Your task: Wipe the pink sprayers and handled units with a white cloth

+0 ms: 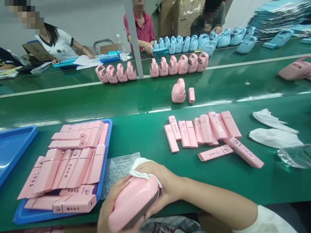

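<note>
A glossy pink rounded housing (132, 202) with a dark strip along one side is held low in front of me, at the table's near edge. My left hand (110, 200) wraps round its left side. Over its far end, my right hand (159, 181) presses a white cloth (139, 174) and grips the housing. Under and behind the hands lies a sheet of bubble wrap (121, 166). To the left, a blue tray (108, 145) holds many pink rectangular parts (73, 165). More such pink parts (206, 127) lie loose on the green table to the right.
Another blue tray (17, 142) sits far left. White gloves (274, 137) and a clear bottle (296, 157) lie at right. Beyond are a pink handled housing (178, 92), rows of pink and blue housings, a metal post (136, 42) and several people seated across the line.
</note>
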{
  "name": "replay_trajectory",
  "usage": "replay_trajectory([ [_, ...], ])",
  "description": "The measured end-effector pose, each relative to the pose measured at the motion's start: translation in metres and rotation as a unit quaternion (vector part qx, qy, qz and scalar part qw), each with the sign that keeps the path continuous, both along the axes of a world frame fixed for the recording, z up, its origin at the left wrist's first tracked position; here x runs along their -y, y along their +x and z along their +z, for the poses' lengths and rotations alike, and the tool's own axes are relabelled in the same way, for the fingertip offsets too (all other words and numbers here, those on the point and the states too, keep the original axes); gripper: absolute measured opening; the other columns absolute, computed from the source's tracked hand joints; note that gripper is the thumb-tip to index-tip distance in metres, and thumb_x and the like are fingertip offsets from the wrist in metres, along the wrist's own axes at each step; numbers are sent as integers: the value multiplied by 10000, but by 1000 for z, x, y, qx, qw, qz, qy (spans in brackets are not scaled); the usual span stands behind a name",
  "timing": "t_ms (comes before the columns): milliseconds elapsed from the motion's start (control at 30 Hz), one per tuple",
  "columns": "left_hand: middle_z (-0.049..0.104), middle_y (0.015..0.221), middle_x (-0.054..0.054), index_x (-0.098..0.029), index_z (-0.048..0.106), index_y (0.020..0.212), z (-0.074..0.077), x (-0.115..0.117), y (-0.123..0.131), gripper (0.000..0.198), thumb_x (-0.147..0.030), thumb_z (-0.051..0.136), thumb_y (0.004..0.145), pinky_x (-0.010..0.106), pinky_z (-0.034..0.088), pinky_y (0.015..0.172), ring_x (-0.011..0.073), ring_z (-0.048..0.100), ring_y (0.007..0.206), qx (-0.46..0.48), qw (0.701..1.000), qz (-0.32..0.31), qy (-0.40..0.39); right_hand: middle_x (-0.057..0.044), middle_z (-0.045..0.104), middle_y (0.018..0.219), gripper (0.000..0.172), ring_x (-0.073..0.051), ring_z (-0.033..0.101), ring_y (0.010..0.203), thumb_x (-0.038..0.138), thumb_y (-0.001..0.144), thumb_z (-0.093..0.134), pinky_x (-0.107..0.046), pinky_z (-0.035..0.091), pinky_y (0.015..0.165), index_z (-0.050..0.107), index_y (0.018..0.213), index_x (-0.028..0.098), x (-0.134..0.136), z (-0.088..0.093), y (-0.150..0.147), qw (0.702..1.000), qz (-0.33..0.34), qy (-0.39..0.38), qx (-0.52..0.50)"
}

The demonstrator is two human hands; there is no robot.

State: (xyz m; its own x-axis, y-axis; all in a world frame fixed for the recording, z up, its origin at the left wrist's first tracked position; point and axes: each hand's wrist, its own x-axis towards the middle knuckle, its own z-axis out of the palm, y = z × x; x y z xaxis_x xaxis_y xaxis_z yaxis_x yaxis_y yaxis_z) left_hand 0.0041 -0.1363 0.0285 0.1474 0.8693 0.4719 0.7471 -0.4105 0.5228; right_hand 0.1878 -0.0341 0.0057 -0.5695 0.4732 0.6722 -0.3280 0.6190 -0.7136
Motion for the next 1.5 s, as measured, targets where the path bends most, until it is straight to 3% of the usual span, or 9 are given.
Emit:
replay_trajectory([
  [67, 636, 1147, 144, -170, 454, 1265, 6, -3, 0, 745, -303, 739, 590, 390, 594, 790, 310, 668, 983, -21, 1000, -15, 11, -107, 608, 1103, 830, -199, 596, 1051, 597, 630, 746, -306, 469, 953, 432, 1286, 196, 2, 2, 2, 1000, -12, -8, -15],
  [167, 666, 1085, 121, -190, 479, 1234, 7, -17, 3, 679, -273, 709, 601, 393, 587, 777, 292, 681, 943, -11, 1000, -10, 20, -115, 615, 1124, 779, -215, 602, 1064, 591, 635, 746, -319, 472, 952, 472, 1248, 195, 0, -4, 6, 997, -50, -40, 42],
  [333, 629, 1132, 142, -178, 455, 1257, -5, -38, -3, 745, -290, 763, 588, 414, 539, 868, 292, 636, 1038, 54, 995, -76, -34, -143, 565, 1246, 829, -249, 553, 1172, 516, 663, 764, -390, 445, 1009, 395, 1340, 210, -6, -20, 9, 994, -63, -49, 81],
  [500, 555, 1246, 177, -187, 449, 1269, -21, -35, -16, 755, -340, 801, 619, 494, 458, 972, 304, 544, 1169, 91, 986, -126, -58, -137, 496, 1343, 897, -285, 476, 1258, 446, 648, 799, -447, 413, 1045, 340, 1392, 247, -7, -22, 12, 986, -41, -25, 158],
  [733, 545, 1244, 154, -189, 388, 1345, -35, -13, -11, 903, -359, 844, 585, 469, 444, 1006, 295, 529, 1174, 132, 990, -29, -28, -134, 431, 1397, 883, -311, 416, 1308, 379, 702, 765, -491, 368, 1090, 277, 1427, 250, -10, -19, 14, 979, 2, -20, 201],
  [900, 503, 1328, 145, -233, 343, 1366, -40, -13, -4, 879, -331, 818, 633, 497, 406, 1054, 307, 483, 1256, 147, 988, -42, -12, -119, 451, 1382, 885, -321, 420, 1303, 404, 668, 791, -500, 372, 1090, 319, 1400, 250, -10, -21, 11, 980, 11, -45, 192],
  [1067, 552, 1254, 131, -225, 394, 1316, -37, -17, -4, 827, -343, 828, 623, 472, 433, 1027, 290, 536, 1191, 154, 988, -23, -18, -81, 485, 1355, 787, -284, 460, 1275, 440, 727, 737, -467, 406, 1074, 332, 1380, 271, -6, -16, 9, 978, -22, -69, 197],
  [1300, 567, 1226, 104, -250, 413, 1296, -34, -19, -6, 818, -340, 840, 604, 473, 448, 1015, 274, 543, 1172, 172, 984, -16, -41, -76, 530, 1300, 749, -292, 500, 1228, 541, 684, 735, -462, 420, 1061, 442, 1310, 251, -7, -9, 7, 963, -35, -147, 223],
  [1500, 565, 1242, 88, -279, 401, 1307, -37, -23, -12, 822, -408, 825, 614, 484, 440, 1014, 285, 530, 1191, 166, 984, -29, -58, -61, 526, 1315, 779, -283, 503, 1230, 494, 684, 759, -468, 419, 1061, 397, 1342, 287, -10, -17, 5, 974, -32, -102, 200],
])
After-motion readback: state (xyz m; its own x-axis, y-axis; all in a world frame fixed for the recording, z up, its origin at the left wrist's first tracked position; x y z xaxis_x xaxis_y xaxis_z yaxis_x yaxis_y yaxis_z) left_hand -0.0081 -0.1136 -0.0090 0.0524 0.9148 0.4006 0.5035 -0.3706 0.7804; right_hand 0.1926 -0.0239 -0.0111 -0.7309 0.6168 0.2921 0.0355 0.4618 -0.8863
